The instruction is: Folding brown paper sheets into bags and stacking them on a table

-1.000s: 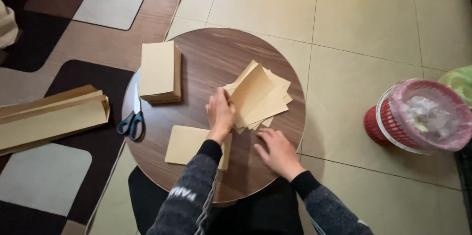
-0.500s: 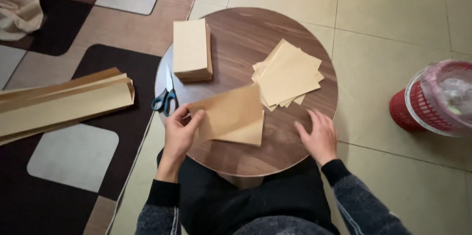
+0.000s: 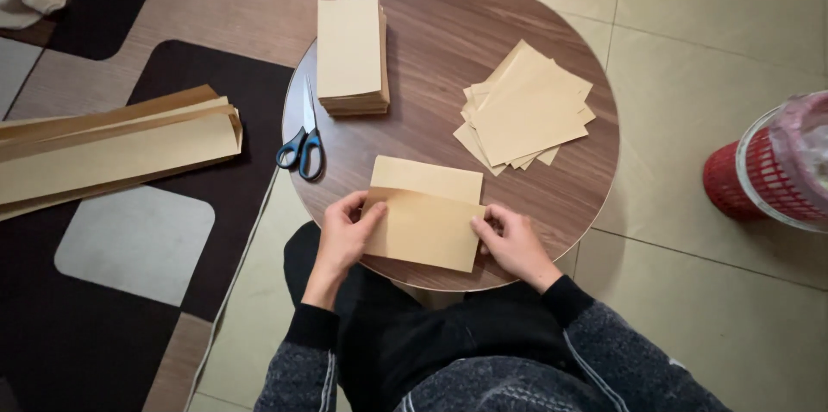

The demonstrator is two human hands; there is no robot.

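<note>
Both hands hold a folded tan paper sheet (image 3: 424,226) on the near edge of the round wooden table (image 3: 431,41). The left hand (image 3: 345,231) pinches its left side and the right hand (image 3: 509,239) pinches its right side.

A dark grey knitted sweater with black ribbed cuffs and thin pale stripes down the sleeves is worn over black trousers.

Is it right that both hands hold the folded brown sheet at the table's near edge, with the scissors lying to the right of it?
Not quite. The head view shows the scissors lying left of the sheet, not right. The rest holds: the left hand and right hand hold the sheet at the near edge of the table.
</note>
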